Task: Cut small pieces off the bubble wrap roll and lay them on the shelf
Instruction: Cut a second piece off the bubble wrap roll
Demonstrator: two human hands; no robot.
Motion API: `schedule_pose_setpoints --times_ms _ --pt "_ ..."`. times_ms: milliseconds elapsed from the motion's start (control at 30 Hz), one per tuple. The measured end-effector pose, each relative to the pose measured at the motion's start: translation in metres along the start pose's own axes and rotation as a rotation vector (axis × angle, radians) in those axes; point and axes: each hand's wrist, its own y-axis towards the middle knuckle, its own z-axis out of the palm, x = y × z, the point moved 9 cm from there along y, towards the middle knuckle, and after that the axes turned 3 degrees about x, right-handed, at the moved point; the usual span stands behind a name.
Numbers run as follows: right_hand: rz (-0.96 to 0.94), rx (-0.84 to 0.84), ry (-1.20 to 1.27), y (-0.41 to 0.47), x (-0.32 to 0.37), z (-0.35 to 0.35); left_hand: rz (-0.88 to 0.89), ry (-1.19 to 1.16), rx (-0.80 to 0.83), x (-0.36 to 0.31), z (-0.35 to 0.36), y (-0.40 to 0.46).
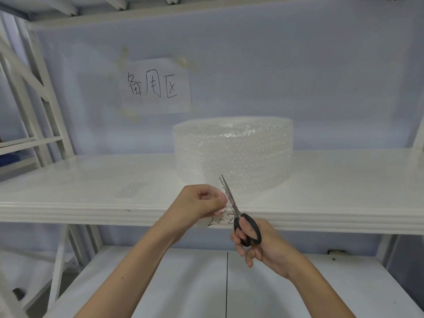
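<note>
Across the middle of the frame runs a white shelf (91, 180), and on it, right of centre, stands the bubble wrap roll (232, 154) on its flat end: a wide, low drum of clear, bubbly plastic, pale and shiny against the bluish back wall. A loose strip of wrap (221, 196) hangs from the roll's front toward the shelf edge. The left hand (202, 203), at lower centre, pinches this strip, its grip closed with thumb and fingers pressed on the plastic. The right hand (257, 244), just below and right of it, has its grip closed through the black handles of a pair of scissors (231, 203). The blades point up and slightly left, nearly together, with the strip at them beside the left fingertips. On the wall above, upper left of the roll, hangs a paper sign (158, 87) with handwritten characters. Handwriting also marks the shelf's front edge between the hands. A lower shelf (160, 283) fills the bottom of the frame.
</note>
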Motion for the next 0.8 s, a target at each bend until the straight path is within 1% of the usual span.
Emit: schedule_pose_setpoints --times_ms 100,200,367,433,567,800 --pt "-0.013 -0.012 -0.010 -0.002 0.003 0.001 -0.003 0.020 -0.005 -0.005 -0.001 0.000" --pt "-0.023 -0.010 -0.021 -0.002 0.006 0.003 -0.008 -0.020 -0.031 -0.009 -0.001 0.001" --pt "-0.004 -0.017 -0.010 -0.003 0.007 0.001 0.055 0.019 -0.095 -0.017 -0.001 0.003" --pt "0.008 0.008 -0.010 -0.004 0.008 0.001 0.068 0.033 -0.090 -0.018 -0.002 0.002" --pt "0.023 0.054 0.006 -0.004 0.014 0.003 0.079 0.052 -0.026 -0.018 0.005 -0.001" --pt "-0.016 -0.008 -0.038 -0.001 0.022 0.005 0.099 0.036 -0.023 -0.017 0.005 -0.003"
